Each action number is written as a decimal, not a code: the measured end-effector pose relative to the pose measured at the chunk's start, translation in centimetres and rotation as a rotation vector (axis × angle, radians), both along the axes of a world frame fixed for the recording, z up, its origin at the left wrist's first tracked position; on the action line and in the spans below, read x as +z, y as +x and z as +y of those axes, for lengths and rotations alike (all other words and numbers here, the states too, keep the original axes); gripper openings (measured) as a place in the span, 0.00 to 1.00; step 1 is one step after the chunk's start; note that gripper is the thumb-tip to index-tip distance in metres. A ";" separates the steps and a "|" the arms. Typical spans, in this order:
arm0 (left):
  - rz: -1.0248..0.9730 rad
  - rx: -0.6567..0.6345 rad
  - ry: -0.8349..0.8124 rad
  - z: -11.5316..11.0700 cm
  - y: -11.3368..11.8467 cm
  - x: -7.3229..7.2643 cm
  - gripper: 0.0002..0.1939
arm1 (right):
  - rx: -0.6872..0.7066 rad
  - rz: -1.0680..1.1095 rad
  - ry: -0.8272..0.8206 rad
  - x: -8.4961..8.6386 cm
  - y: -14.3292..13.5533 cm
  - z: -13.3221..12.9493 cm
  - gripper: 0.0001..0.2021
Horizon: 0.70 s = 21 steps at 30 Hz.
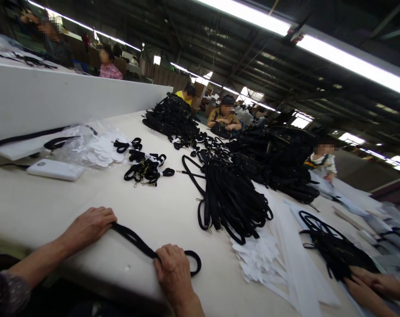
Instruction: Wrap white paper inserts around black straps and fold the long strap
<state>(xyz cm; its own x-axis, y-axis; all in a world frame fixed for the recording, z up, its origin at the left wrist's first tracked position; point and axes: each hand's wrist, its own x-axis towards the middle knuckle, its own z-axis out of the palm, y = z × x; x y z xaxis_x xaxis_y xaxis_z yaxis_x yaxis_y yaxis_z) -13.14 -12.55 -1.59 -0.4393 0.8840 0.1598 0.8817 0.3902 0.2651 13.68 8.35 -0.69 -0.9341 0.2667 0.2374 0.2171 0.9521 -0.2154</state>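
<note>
Under strip lights in a large workshop hall, a pale worktop [97, 193] fills most of the frame. At lower centre, near its front edge, a folded black strap [132, 238] runs between two hands, with a loop curling out beyond the right one. The fingers of the left hand [90, 224] are closed over one end; those of the right hand [174, 268] are clamped round it nearer the loop. Handling it well seems to call for an even, gentle pull, with the layers flat, untwisted and level at the fold. Above lie banded strap bundles [143, 169]; right of centre, a pile of loose straps [233, 193], with white paper pieces [261, 259] just below. A co-worker's hands [368, 281] touch a black bag [348, 251] at lower right.
</note>
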 end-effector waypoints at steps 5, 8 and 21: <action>0.022 -0.006 -0.032 0.7 0.1 0.7 0.10 | -0.033 0.017 -0.050 -0.4 0.0 0.5 0.06; 0.066 0.080 -0.015 1.1 2.0 1.2 0.15 | -0.031 -0.008 -0.033 -0.3 -0.2 0.7 0.07; -0.071 -0.259 -0.005 6.4 12.0 1.1 0.10 | 0.155 -0.083 0.073 0.8 -0.3 1.4 0.06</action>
<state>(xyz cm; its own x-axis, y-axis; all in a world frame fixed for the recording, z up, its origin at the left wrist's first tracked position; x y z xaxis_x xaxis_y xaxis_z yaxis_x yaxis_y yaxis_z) -1.13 -6.16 -0.47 -0.2078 0.9692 0.1320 0.9318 0.1551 0.3281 13.36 9.78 0.10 -0.9799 0.1028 0.1711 0.0806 0.9879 -0.1324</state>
